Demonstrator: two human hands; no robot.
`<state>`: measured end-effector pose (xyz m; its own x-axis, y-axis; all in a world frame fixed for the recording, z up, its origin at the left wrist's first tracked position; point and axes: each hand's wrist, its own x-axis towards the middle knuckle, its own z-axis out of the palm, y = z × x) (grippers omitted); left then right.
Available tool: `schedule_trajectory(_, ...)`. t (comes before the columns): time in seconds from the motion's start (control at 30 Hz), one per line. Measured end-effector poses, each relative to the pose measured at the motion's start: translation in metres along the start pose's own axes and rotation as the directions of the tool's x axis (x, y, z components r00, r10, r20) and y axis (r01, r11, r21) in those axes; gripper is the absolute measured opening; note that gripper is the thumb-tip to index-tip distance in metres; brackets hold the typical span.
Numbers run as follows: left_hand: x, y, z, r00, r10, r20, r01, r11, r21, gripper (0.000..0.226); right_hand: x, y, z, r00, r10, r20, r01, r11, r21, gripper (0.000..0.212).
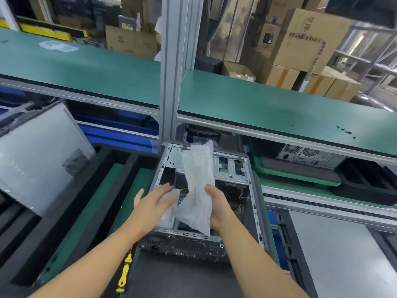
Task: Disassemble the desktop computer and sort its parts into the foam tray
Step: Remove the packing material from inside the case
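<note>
Green-matted surface (129,186): grey metal computer case (232,168) is opened, judged mostly unstripped; translucent plastic bag (197,179) is gripped by the right hand (217,207) fingers, left hand (154,203) spread open.

Nothing is legible: the dark print on the large cardboard box (309,48) is too blurred to read.

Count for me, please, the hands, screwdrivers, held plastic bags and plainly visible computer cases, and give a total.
Hands: 2, left hand and right hand
Yellow screwdriver: 1
Held plastic bag: 1
Computer cases: 2, the open case and the far case at right
Total: 6
</note>
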<state>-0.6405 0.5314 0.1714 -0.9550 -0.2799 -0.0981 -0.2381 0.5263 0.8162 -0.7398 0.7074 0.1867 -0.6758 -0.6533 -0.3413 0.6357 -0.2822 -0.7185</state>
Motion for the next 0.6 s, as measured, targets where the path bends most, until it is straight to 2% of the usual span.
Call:
schedule_trajectory(0.07,-0.006,0.018,-0.009,0.992,0.024,0.125,0.029,0.912,-0.409,0.056,0.009,0.013,0.024,0.996,-0.074,0.042,0.082,0.962,-0.259,0.054)
schedule_trajectory(0.1,-0.009,0.023,-0.013,0.992,0.036,0.122,0.032,0.855,-0.517,0.067,0.013,0.02,0.039,0.992,-0.112,0.065,0.128,0.909,-0.397,0.044)
schedule_trajectory(0.13,-0.012,0.026,-0.018,0.995,0.033,0.099,0.03,0.817,-0.576,0.081,0.017,0.027,0.054,0.989,-0.131,0.074,0.151,0.841,-0.519,0.036)
schedule_trajectory(0.17,-0.015,0.028,-0.023,0.997,0.025,0.078,0.029,0.783,-0.621,0.093,0.018,0.03,0.066,0.989,-0.142,0.045,0.14,0.775,-0.616,0.038)
schedule_trajectory(0.23,-0.025,0.018,-0.039,0.999,-0.012,0.036,0.034,0.727,-0.685,0.101,0.02,0.039,0.087,0.991,-0.134,-0.025,0.07,0.66,-0.748,0.057)
schedule_trajectory(0.27,-0.03,0.01,-0.047,0.999,-0.035,0.024,0.042,0.705,-0.708,0.092,0.02,0.043,0.096,0.992,-0.126,-0.016,0.063,0.601,-0.797,0.06)
schedule_trajectory(0.37,-0.045,-0.022,-0.076,0.984,-0.152,-0.094,0.034,0.677,-0.735,0.043,0.017,0.062,0.132,0.992,-0.085,0.089,0.119,0.476,-0.871,0.059)
schedule_trajectory(0.4,-0.049,-0.033,-0.087,0.969,-0.198,-0.149,0.023,0.67,-0.742,0.036,0.018,0.069,0.146,0.99,-0.072,0.125,0.144,0.464,-0.874,0.062)
schedule_trajectory(0.5,-0.067,-0.068,-0.13,0.9,-0.357,-0.249,-0.002,0.569,-0.823,0.027,0.026,0.1,0.184,0.966,0.007,0.259,0.215,0.536,-0.816,0.064)
schedule_trajectory(0.6,-0.094,-0.112,-0.176,0.835,-0.465,-0.295,0.007,0.544,-0.839,0.023,0.035,0.146,0.232,0.932,0.059,0.357,0.287,0.48,-0.829,0.07)
